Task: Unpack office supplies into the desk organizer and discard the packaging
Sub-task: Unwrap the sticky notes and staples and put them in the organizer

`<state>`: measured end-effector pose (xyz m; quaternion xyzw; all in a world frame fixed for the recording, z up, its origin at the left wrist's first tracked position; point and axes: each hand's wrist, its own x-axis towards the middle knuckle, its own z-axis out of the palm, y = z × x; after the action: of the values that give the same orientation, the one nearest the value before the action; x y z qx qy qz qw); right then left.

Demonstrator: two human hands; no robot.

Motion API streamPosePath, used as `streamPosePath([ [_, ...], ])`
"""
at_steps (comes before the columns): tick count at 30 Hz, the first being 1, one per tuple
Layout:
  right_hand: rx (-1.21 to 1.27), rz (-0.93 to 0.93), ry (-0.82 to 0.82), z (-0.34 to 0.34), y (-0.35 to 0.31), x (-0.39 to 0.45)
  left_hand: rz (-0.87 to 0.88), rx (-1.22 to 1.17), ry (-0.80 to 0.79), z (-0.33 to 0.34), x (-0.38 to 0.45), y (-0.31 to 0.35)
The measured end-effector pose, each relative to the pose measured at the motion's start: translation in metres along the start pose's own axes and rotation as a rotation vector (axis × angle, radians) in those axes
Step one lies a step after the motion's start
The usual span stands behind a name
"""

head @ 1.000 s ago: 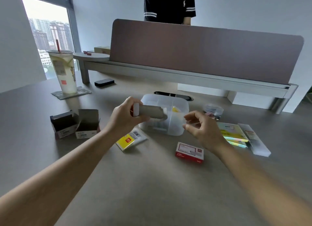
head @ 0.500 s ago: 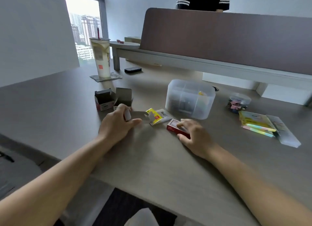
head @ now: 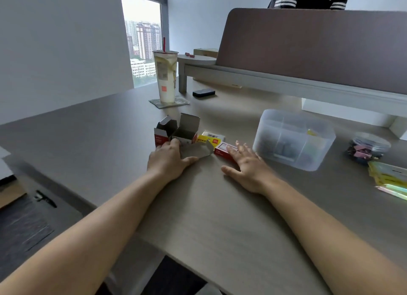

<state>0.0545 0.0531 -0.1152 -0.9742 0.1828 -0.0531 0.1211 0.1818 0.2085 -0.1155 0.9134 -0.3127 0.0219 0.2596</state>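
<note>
My left hand point(head: 168, 160) rests on the table point(head: 92, 145) at the middle of the frame, its grip narrow, fingers and thumb curled round a flattened grey cardboard box point(head: 198, 151) that lies on the surface. My right hand point(head: 246, 165) lies just to the right of it, grip wide and holding nothing, fingers spread flat, their tips on the near edge of a small red box point(head: 222, 150). Just beyond my left hand stand two opened cartons point(head: 178, 130) with their flaps up, side by side and touching. Right of them, behind the red box, lies a yellow and white packet point(head: 211, 138). The desk organizer point(head: 293, 138), a translucent tub with dividers, sits right of centre, near my right hand but apart from it; something yellow shows inside, though the rest of its contents are blurred. Further right is a clear round tub of binder clips point(head: 367, 148), and at the right edge a stack of sticky notes point(head: 387, 178). In the upper middle a tall drink cup point(head: 166, 77) stands on a coaster point(head: 169, 102).
</note>
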Motion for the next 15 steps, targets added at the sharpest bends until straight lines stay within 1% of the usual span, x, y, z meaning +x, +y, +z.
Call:
streamPosePath([
  [2, 0.046, 0.001, 0.048, -0.001, 0.0, -0.001, 0.006, -0.048, 0.012, -0.001, -0.001, 0.001],
  [4, 0.079, -0.012, 0.112, -0.004, 0.002, -0.009, 0.03, -0.073, 0.061, -0.004, -0.005, 0.003],
  [6, 0.067, -0.025, 0.157, -0.009, 0.006, -0.025, 0.094, -0.045, 0.128, -0.008, -0.012, 0.009],
  [8, 0.045, -0.019, 0.178, -0.014, 0.015, -0.046, 0.188, -0.041, 0.154, -0.011, -0.019, 0.022],
  [11, 0.044, 0.03, 0.197, -0.024, 0.039, -0.083, 0.364, -0.062, 0.096, -0.003, -0.032, 0.053],
  [15, 0.024, 0.164, 0.244, -0.038, 0.083, -0.127, 0.591, -0.018, -0.062, 0.026, -0.046, 0.106],
])
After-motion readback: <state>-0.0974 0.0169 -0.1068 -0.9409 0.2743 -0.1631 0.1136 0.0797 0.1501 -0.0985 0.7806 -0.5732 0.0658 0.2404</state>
